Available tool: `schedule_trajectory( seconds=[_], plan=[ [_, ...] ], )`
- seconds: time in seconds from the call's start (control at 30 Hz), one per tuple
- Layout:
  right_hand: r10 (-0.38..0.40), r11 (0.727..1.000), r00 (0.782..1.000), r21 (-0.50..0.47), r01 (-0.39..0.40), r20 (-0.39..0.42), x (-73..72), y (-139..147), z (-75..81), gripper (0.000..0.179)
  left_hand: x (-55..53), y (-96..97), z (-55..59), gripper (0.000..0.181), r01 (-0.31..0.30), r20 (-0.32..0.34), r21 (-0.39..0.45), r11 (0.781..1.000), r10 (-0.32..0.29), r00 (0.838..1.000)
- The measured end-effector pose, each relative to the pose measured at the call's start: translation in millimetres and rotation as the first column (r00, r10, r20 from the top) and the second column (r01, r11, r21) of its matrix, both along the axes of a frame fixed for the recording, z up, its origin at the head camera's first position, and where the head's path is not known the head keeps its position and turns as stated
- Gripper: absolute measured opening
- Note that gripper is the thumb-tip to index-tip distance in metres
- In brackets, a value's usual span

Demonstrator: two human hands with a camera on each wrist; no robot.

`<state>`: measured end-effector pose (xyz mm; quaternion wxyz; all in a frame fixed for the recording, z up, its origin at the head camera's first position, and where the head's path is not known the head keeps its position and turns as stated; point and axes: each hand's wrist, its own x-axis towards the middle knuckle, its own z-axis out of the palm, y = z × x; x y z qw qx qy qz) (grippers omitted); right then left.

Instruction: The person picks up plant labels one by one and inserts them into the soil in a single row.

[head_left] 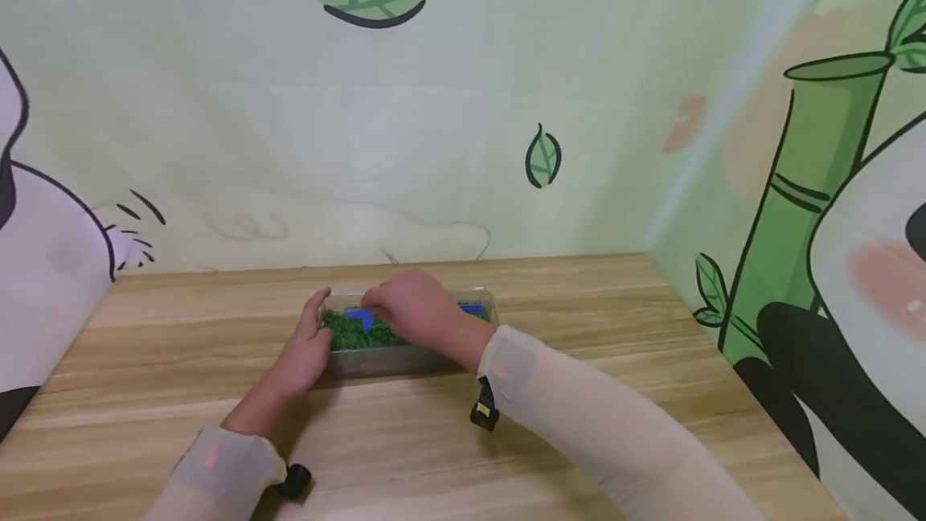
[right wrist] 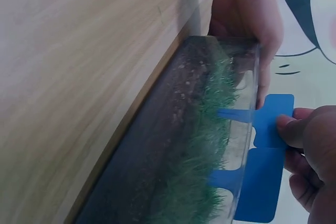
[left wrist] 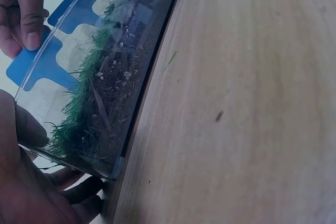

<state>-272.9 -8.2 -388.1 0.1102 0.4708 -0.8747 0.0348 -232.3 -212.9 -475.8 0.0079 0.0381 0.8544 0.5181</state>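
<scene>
A clear plastic box (head_left: 394,362) holds dark soil (left wrist: 113,82) topped with green grass (head_left: 350,334). My left hand (head_left: 307,352) grips the box's left end, its thumb inside the wall and its fingers outside. Over the box, my right hand (head_left: 419,308) pinches a blue T-shaped plant label (right wrist: 274,121) by its wide top, between thumb and fingers. The stem of that label reaches down to the grass near the left end. Beside it stands a second blue plant label (right wrist: 260,184), mostly behind my right hand in the head view. Another blue label (head_left: 470,309) shows at the right end.
The box stands on a wood-grain table (head_left: 405,441). Loose bits (left wrist: 219,115) and a grass blade (left wrist: 169,60) lie on the tabletop near it. Behind rises a wall covering (head_left: 463,103) printed with leaves, bamboo and pandas.
</scene>
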Motion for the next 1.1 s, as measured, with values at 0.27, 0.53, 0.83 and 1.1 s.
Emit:
schedule_trajectory(
  seconds=[0.27,0.53,0.83,1.1],
  plan=[
    [-0.025,1.000,1.000,0.000,0.025,0.012,-2.0,-2.9,-3.0,0.019,2.2,2.4,3.7,0.063,-0.005,-0.015,0.013,1.000,0.005,1.000],
    [-0.037,0.999,0.999,0.019,0.037,0.012,-1.6,-9.1,-3.1,0.020,3.4,6.8,6.4,0.061,-0.060,0.010,0.016,0.998,0.060,0.998],
    [-0.048,0.998,0.999,0.048,0.047,0.016,2.4,-15.4,-4.2,0.020,5.6,8.2,6.0,0.061,-0.078,0.018,0.006,0.997,0.078,0.997],
    [-0.053,0.996,0.998,0.071,0.050,0.036,-1.9,-20.4,-9.9,0.021,4.6,7.9,4.0,0.061,-0.077,0.012,0.000,0.997,0.077,0.997]
  ],
)
